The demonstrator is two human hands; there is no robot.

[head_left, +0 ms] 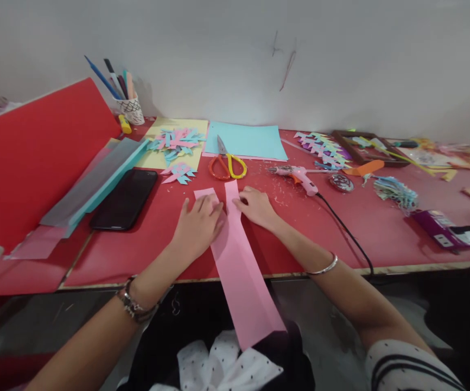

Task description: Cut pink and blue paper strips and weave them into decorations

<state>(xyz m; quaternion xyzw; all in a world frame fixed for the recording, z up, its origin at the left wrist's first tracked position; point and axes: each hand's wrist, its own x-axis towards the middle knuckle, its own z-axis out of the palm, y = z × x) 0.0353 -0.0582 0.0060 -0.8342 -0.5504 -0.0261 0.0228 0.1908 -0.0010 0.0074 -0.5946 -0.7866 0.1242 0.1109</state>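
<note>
A long sheet of pink paper (pixel 243 288) runs from the red table down over its front edge toward my lap. A lengthwise crease shows along it, and its far end is parted into two strips. My left hand (pixel 199 224) grips the left strip, with its fingers curled over the paper. My right hand (pixel 259 209) pinches the edge of the right strip between thumb and fingers. Just beyond the strips lie scissors (pixel 229 163) with one red and one yellow handle, blades pointing away from me. Part of the left strip is hidden under my left fingers.
A black phone (pixel 125 200) and folded coloured papers (pixel 92 179) lie at left beside a red board (pixel 43 157). Paper cuttings (pixel 178 141) rest on a yellow sheet, near blue paper (pixel 245 140). A pink glue gun (pixel 300 176) trails its cord on the right, toward a purple extension box (pixel 436 228).
</note>
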